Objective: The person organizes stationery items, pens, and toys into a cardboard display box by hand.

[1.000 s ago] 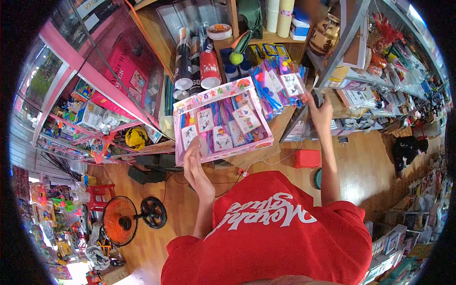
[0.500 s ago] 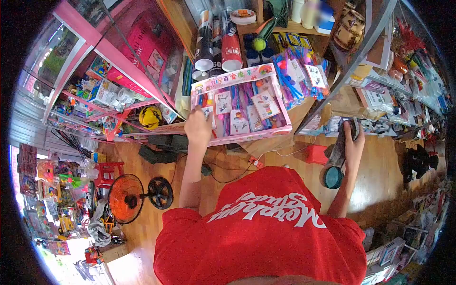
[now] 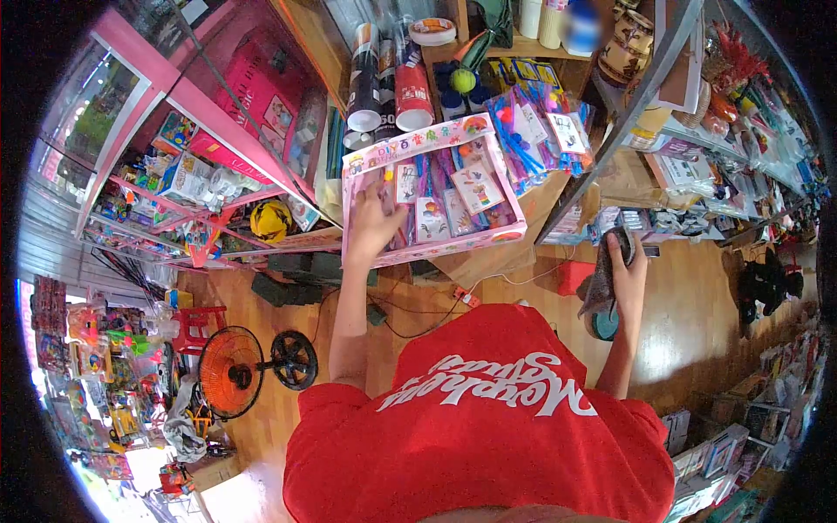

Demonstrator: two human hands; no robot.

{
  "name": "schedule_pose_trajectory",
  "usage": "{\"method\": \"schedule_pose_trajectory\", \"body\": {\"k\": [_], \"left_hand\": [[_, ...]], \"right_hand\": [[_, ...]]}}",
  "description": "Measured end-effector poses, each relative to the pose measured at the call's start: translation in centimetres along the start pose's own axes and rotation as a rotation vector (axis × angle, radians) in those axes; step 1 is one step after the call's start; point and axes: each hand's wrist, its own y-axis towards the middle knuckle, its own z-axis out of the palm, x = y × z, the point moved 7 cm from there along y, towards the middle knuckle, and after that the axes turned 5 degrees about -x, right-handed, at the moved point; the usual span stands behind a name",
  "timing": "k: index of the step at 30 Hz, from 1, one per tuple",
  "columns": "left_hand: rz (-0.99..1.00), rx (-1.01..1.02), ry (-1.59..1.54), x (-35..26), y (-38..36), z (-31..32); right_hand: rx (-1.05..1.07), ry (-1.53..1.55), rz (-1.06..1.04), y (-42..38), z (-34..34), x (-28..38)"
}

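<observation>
My left hand (image 3: 373, 228) reaches over the left side of a pink-and-white cardboard display box (image 3: 523, 228), its fingers spread and lying on the bagged craft packs (image 3: 432, 218) inside. Those packs hold printed cards, colourful stems and small pom-poms. Out to the right, my right hand (image 3: 629, 277) is closed around a dark grey cloth (image 3: 600, 283) that hangs down from the fingers. Below the cloth, a teal round object (image 3: 603, 324) shows in part.
More bagged packs (image 3: 545, 131) lie right of the box. Black and red tubes (image 3: 413, 91) and a tape roll (image 3: 432, 32) stand behind it. An orange fan (image 3: 231, 372) and red stool (image 3: 199, 327) occupy the left floor. A metal shelf post (image 3: 623, 122) slants at right.
My left hand has moved from the box's front left edge further over the packs, fingers spreading. The cloth in my right hand has swung and now hangs more bunched. The view has shifted slightly.
</observation>
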Motion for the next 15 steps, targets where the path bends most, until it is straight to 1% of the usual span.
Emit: {"method": "schedule_pose_trajectory", "body": {"k": [1,3,4,5,6,8,9,10,12,13,14,15], "left_hand": [[0.001,0.016,-0.099,0.4,0.3,-0.1],[-0.167,0.089,-0.414,1.3,0.1,-0.3],[-0.253,0.125,-0.571,0.3,-0.3,-1.0],[-0.335,0.15,-0.621,-0.8,-1.2,-1.9],[-0.343,0.162,-0.646,-0.9,-1.7,-2.3],[-0.354,0.191,-0.693,-0.6,-2.3,-3.2],[-0.309,0.218,-0.795,-1.6,-2.8,-3.7],[-0.364,0.212,-0.924,-1.1,-3.2,-3.4],[-0.476,0.199,-1.18,0.1,-4.1,-2.5],[-0.489,0.139,-1.313,-2.9,-4.9,-3.4],[-0.46,0.181,-1.399,-3.5,-5.0,-2.3],[-0.431,0.223,-1.485,-3.6,-5.2,-1.1]], "right_hand": [[-0.002,0.002,-0.012,-0.2,0.4,0.8],[-0.007,0.005,-0.058,-0.2,0.8,1.1],[0.021,0.03,-0.029,-0.2,1.0,1.2],[0.049,0.054,0.0,-0.4,1.3,1.5],[0.077,0.078,0.031,-0.5,1.5,1.6],[0.079,0.089,0.014,-0.5,1.7,1.6],[0.068,0.087,0.025,-0.7,1.8,1.7],[0.057,0.085,0.037,-1.0,1.9,1.7],[0.067,0.183,0.153,-1.6,2.0,1.2],[0.071,0.233,0.209,-2.0,2.0,1.1],[0.074,0.284,0.265,-2.4,2.2,1.1],[0.084,0.431,0.316,-3.2,2.7,1.8]]}}
